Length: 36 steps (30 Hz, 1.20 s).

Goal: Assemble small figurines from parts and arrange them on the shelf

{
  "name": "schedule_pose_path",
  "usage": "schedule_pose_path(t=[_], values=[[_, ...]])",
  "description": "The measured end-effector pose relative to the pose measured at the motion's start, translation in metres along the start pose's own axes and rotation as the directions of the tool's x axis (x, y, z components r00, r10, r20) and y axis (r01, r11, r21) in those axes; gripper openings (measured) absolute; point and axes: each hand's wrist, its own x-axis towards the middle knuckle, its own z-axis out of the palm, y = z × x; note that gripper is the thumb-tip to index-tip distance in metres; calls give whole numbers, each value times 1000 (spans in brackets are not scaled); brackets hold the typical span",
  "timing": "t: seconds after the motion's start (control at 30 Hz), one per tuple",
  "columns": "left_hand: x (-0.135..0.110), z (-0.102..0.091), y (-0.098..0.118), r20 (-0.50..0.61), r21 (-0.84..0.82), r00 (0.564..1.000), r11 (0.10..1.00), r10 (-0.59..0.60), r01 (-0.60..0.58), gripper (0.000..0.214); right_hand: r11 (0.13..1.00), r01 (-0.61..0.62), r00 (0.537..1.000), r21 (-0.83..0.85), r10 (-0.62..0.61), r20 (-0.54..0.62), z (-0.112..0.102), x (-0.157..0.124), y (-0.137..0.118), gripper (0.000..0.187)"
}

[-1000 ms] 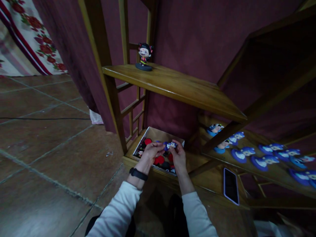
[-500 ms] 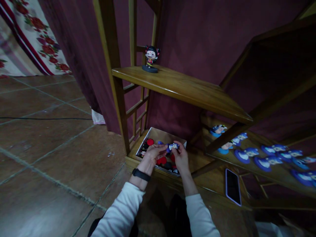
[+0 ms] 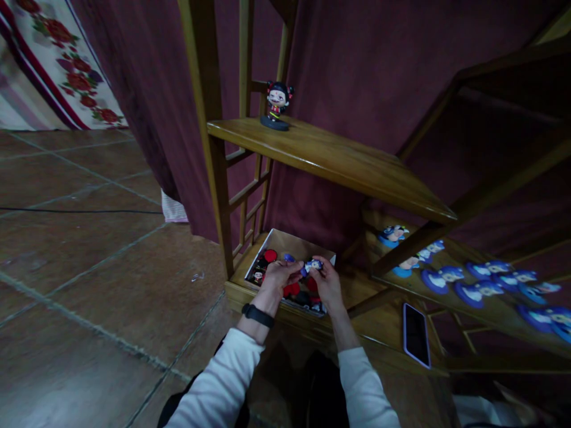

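Both hands meet over a cardboard box [image 3: 285, 240] on the bottom shelf. My left hand [image 3: 276, 280], with a black wristband, and my right hand [image 3: 328, 284] are each closed on a small blue and white figurine [image 3: 311, 265] held between them. The box holds several red, black and blue toy pieces [image 3: 269, 256]. A black-haired figurine in red [image 3: 276, 105] stands upright on the upper wooden shelf [image 3: 339, 160].
Several blue figurines [image 3: 450, 276] lie in rows on the right-hand shelf. A phone with a pale case [image 3: 416, 334] lies on the bottom board. Dark red curtain hangs behind the wooden rack [image 3: 214, 148]. Tiled floor [image 3: 89, 267] spreads left, with a thin black cable.
The view has shifted slightly left and down. My hands stay together over the box with the blue figurine between them, barely moved.
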Motion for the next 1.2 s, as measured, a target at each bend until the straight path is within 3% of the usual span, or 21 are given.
schedule_pose_path(t=[0.47, 0.67, 0.8, 1.0, 1.2], values=[[3, 1, -2, -44, 62, 997, 996, 69, -66, 20, 988, 95, 995, -125, -92, 26, 3, 1, 6, 33], [9, 6, -12, -58, 156, 966, 958, 251, -240, 20, 997, 55, 998, -58, -56, -17, 5, 5, 6, 33], [10, 8, -14, -80, 273, 947, 920, 312, -281, 18, 997, 52, 999, -53, -53, -11, 5, 4, 5, 34], [0, 4, -4, -38, 105, 979, 975, 203, -198, 23, 988, 102, 995, -113, -101, 19, 3, 3, 5, 34], [-2, -2, -2, -1, 25, 993, 992, 121, -121, 29, 941, 186, 982, -281, -173, 71, 3, 2, 9, 33]])
